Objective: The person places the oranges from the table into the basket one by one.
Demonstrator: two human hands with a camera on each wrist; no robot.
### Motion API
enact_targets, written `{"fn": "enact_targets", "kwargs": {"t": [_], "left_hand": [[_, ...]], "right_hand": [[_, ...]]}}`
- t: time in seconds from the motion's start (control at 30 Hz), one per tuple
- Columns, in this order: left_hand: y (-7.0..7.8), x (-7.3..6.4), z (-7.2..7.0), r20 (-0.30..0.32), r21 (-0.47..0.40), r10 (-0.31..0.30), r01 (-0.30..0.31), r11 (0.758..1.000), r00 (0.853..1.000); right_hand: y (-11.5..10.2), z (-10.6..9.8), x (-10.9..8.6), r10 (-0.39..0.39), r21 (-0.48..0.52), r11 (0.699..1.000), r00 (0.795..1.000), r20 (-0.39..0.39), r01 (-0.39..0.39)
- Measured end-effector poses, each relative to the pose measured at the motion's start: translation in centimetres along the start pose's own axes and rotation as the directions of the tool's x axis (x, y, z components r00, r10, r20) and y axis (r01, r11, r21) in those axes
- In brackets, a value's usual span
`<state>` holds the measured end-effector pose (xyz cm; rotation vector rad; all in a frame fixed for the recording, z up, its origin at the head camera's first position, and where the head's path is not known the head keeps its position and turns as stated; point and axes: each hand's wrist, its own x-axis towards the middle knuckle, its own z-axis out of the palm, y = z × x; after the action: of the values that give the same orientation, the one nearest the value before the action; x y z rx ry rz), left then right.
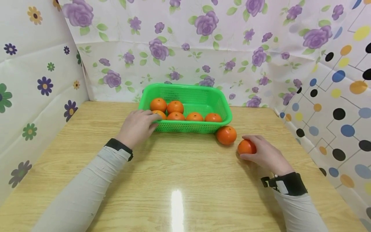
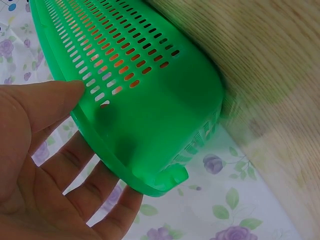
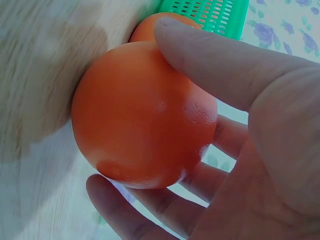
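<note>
A green plastic basket (image 1: 191, 126) stands at the back of the table with several oranges (image 1: 175, 107) inside. My left hand (image 1: 138, 126) grips its front left corner; in the left wrist view the thumb lies on the outer wall (image 2: 165, 110) and the fingers reach over the rim. On the right, my right hand (image 1: 265, 153) holds an orange (image 1: 246, 147) between thumb and fingers, low at the tabletop. The right wrist view shows that orange (image 3: 140, 115) filling the grasp. Another orange (image 1: 226, 135) sits against the basket's front right corner, left of the held one.
The light wooden table (image 1: 162, 180) runs up to a flowered cloth backdrop (image 1: 185, 54). A cloth with coloured dots (image 1: 342, 106) hangs along the right side, and one with printed flowers (image 1: 32, 96) along the left.
</note>
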<state>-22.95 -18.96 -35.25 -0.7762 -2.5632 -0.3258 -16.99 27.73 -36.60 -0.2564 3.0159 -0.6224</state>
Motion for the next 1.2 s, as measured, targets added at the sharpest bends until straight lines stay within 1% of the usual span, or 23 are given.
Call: {"fn": "enact_targets", "kwargs": {"t": [0.9, 1.2], "left_hand": [[-0.13, -0.06, 0.10, 0.004, -0.003, -0.011, 0.011, 1.000, 1.000], [0.09, -0.01, -0.12, 0.019, 0.006, -0.016, 0.016, 1.000, 1.000]], "right_hand": [[0.10, 0.26, 0.28, -0.001, -0.017, 1.000, 1.000, -0.019, 0.001], [0.02, 0.32, 0.28, 0.011, -0.018, 1.000, 1.000, -0.027, -0.011]]}}
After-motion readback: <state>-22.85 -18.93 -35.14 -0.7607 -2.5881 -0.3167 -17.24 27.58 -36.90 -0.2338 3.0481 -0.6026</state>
